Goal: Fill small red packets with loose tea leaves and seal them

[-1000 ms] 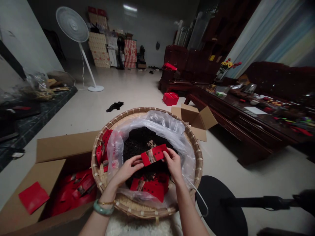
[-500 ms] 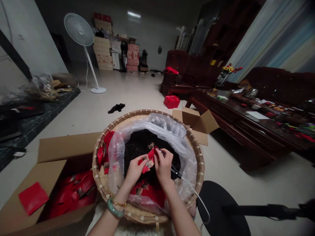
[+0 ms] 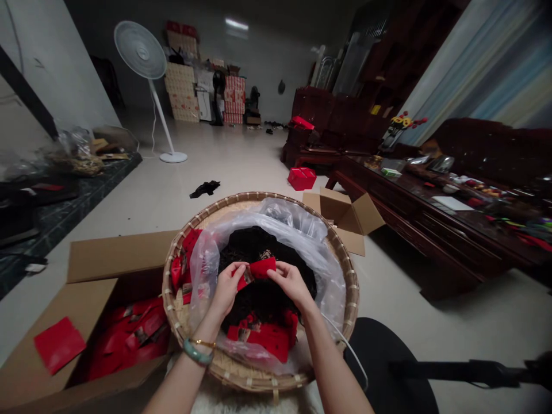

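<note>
Between both hands a small red packet [image 3: 264, 268] is stretched level over a round woven basket [image 3: 353, 287]. My left hand [image 3: 225, 287] pinches its left end, where a printed patch shows; my right hand [image 3: 294, 283] pinches the right end. Below them, an open clear plastic bag [image 3: 293, 224] in the basket holds dark shredded material [image 3: 245, 241]. More red packets [image 3: 269, 336] lie at the bag's near side, and others [image 3: 185, 264] rest between bag and basket on the left. A white cord [image 3: 340, 330] emerges from under my right forearm; its upper end is hidden.
At left an open cardboard box [image 3: 121, 256] holds many red packets, one lying on its flap [image 3: 59, 344]. A smaller open box [image 3: 340, 215] stands behind the basket, by a long wooden table [image 3: 401, 213]. A black round base [image 3: 388, 368] is at right, a white fan [image 3: 172, 156] farther back.
My hands drew close with the packet folded, a dark cord-ended tool showing by my right hand, then moved apart again. The packet is now held out level; the tool is hidden.
</note>
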Tool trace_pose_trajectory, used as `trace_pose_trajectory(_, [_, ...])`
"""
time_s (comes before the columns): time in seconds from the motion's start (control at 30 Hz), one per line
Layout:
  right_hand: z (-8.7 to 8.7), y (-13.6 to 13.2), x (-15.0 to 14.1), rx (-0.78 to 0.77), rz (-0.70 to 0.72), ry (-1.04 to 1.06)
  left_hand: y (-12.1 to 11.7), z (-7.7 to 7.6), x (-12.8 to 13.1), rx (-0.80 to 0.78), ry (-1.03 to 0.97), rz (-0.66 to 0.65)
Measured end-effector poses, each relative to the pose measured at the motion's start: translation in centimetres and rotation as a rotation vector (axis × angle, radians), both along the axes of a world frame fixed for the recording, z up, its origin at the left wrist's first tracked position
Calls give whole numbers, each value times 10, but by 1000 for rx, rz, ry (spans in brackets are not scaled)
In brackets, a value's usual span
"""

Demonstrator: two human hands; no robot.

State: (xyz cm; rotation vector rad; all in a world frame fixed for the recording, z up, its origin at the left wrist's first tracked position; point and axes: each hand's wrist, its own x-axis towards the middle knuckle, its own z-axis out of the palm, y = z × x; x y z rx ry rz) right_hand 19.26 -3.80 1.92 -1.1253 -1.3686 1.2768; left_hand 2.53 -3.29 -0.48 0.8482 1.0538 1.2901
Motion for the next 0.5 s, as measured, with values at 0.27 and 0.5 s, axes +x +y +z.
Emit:
trace_pose_trajectory(0.27, [1,6,-1,-86,219,48,3,6,-10,77,202,-85])
trace_pose_trajectory(0.5, [-14,11,-6,-290,304,347,17,2,-16,245,531,-20])
